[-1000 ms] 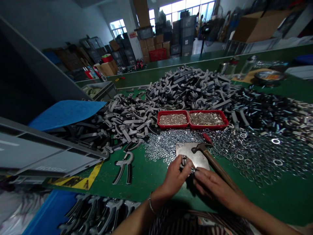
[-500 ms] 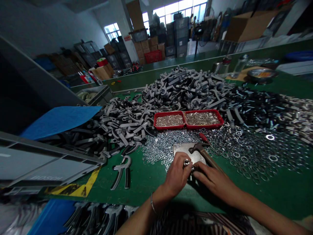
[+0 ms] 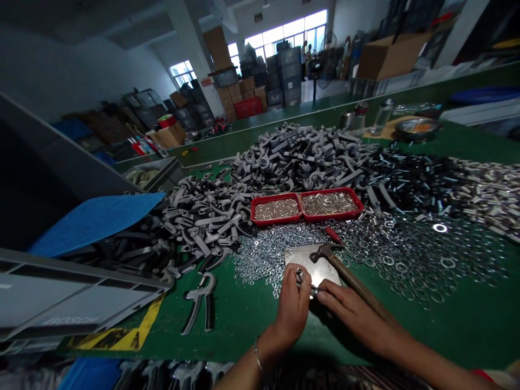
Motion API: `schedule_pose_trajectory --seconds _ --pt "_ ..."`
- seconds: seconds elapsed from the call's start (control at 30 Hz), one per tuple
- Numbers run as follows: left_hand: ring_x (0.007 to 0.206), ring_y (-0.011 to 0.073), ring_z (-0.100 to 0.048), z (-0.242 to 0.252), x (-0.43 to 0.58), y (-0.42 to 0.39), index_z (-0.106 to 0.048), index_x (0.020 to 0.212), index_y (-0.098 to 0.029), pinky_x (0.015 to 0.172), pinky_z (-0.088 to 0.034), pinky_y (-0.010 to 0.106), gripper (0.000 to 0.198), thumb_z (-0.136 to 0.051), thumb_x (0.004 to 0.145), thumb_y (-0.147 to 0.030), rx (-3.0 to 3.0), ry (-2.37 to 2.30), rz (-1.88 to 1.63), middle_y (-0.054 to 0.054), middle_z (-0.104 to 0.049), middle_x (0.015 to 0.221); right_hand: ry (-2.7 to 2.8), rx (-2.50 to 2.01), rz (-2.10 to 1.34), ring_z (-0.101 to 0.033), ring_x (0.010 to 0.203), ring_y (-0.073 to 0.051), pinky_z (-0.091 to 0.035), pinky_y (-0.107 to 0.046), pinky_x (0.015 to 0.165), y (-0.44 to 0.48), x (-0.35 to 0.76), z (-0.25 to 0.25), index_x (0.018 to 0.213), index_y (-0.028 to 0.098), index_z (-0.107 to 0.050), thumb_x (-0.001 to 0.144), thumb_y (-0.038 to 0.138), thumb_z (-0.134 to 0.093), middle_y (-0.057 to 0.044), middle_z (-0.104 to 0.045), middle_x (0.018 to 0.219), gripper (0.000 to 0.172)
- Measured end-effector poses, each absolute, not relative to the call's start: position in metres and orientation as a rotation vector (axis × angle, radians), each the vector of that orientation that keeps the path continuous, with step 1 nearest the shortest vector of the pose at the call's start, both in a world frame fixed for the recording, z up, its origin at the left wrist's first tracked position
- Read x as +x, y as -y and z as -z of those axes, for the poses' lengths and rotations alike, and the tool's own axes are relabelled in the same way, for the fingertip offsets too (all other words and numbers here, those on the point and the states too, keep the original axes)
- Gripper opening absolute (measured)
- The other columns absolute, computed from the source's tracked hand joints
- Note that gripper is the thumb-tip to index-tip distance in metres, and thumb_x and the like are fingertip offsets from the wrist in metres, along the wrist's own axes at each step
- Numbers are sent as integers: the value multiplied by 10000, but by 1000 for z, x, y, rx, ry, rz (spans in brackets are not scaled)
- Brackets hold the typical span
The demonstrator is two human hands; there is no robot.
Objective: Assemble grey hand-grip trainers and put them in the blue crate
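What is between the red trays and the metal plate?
Mostly small shiny metal rings lie between the red trays and the metal plate, seen in the head view.

Two red trays (image 3: 305, 206) of silvery bits on the green table (image 3: 447, 325); grey handles (image 3: 284, 157) heaped behind them (blue sheet (image 3: 95, 219) leftward, yellow-black striped tape (image 3: 134, 333)).
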State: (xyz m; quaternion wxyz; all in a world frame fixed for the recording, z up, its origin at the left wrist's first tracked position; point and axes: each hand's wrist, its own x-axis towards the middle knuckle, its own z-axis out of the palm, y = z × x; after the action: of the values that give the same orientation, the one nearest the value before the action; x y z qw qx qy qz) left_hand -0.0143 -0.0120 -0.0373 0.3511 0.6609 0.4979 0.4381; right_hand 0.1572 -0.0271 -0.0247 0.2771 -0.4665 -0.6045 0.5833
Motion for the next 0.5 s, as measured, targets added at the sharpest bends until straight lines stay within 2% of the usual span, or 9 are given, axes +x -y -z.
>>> schedule_pose_trajectory --seconds 0.07,0.1,0.2,0.27,0.37,0.4,0.43,0.5 --pt "953 186 -536 38 -17 13 -518 966 -192 882 -445 324 157 -407 1027 -285 1892 -1163 -1111 73 -548 1002 1503 -1192 -1880 -390 452 -118 -373 -239 425 31 155 25 891 201 -536 1015 641 -213 9 -508 639 560" --pt "970 191 -538 38 -19 13 -522 955 -192 891 -443 325 151 -423 1021 -285 1957 -1110 -1084 78 -548 1017 1494 -1176 -1925 -357 412 -112 -354 -239 402 32 154 24 898 200 -536 1015 643 -187 20 -499 607 576" --pt "957 191 -544 38 -19 13 -520 1001 -195 886 -444 324 150 -395 1027 -274 1900 -1192 -1061 75 -554 1013 1587 -1227 -1618 -487 549 -128 -410 -236 503 33 155 26 863 197 -572 940 655 -493 -33 -598 746 471" --pt "933 190 -542 39 -18 14 -508 1018 -193 880 -446 326 157 -367 1031 -261 1821 -1305 -1087 70 -553 990 1567 -1201 -1552 -497 595 -127 -405 -221 523 35 154 30 831 199 -577 912 631 -577 -33 -597 767 439" --pt "937 200 -541 37 -18 11 -498 976 -192 874 -459 334 136 -385 1013 -258 1971 -1219 -1001 76 -549 984 1382 -1031 -2014 -341 417 -97 -309 -210 401 37 154 36 901 200 -562 1002 659 -298 31 -506 598 538" --pt "941 206 -545 36 -19 7 -498 971 -192 870 -465 338 127 -391 1005 -254 2045 -1180 -918 79 -549 987 1416 -1034 -2048 -336 406 -101 -314 -216 402 36 156 37 928 197 -570 1015 643 -242 32 -502 580 560" --pt "937 211 -550 35 -20 2 -500 973 -193 862 -472 343 119 -397 996 -249 2110 -1170 -820 80 -550 987 1538 -1096 -1937 -402 444 -119 -366 -232 443 35 160 38 944 194 -588 1021 620 -255 9 -539 610 547" --pt "917 220 -562 33 -20 -16 -510 987 -191 836 -481 352 108 -410 978 -229 2208 -1220 -623 81 -555 992 1882 -1317 -1345 -584 718 -209 -493 -337 679 30 172 40 977 189 -636 1009 529 -386 -85 -653 820 424"
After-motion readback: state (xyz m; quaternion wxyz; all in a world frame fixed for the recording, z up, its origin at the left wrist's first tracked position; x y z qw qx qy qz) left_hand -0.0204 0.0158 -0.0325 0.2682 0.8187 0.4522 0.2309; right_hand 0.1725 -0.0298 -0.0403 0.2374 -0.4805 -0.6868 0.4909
